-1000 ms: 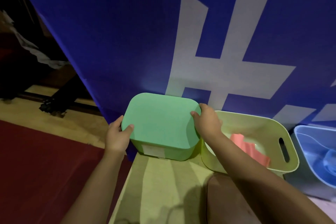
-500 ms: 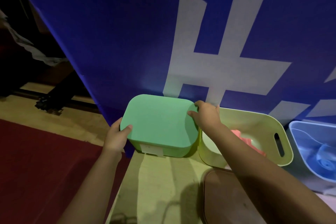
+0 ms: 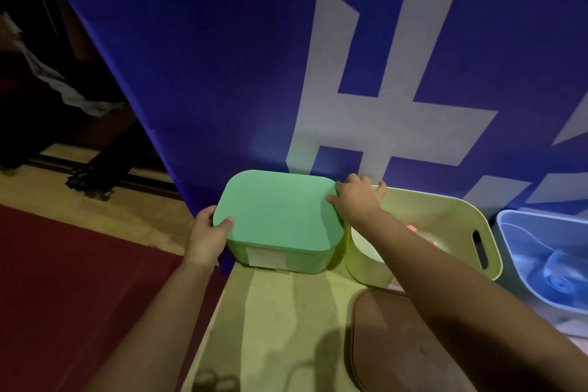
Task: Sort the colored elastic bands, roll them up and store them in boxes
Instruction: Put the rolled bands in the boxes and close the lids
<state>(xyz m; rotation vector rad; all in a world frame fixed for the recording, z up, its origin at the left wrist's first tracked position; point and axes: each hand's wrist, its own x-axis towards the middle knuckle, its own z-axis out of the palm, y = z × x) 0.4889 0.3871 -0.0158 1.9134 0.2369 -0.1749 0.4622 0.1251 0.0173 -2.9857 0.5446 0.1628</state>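
Observation:
A green box with its green lid on stands at the table's far left corner, a white label on its front wall. My left hand grips its left edge, thumb on the lid. My right hand grips the lid's right rear corner, thumb on top. Right of it sits an open yellow box holding a pink band, mostly hidden by my right forearm. An open blue box with a rolled blue band stands at the far right.
A blue banner with white strokes hangs right behind the boxes. A brown lid lies on the yellowish table in front of the yellow box. Red carpet and wood floor lie beyond the table's left edge.
Both hands stay on the green box. My right hand has slid back along the lid's right edge toward the rear corner. The view has shifted slightly.

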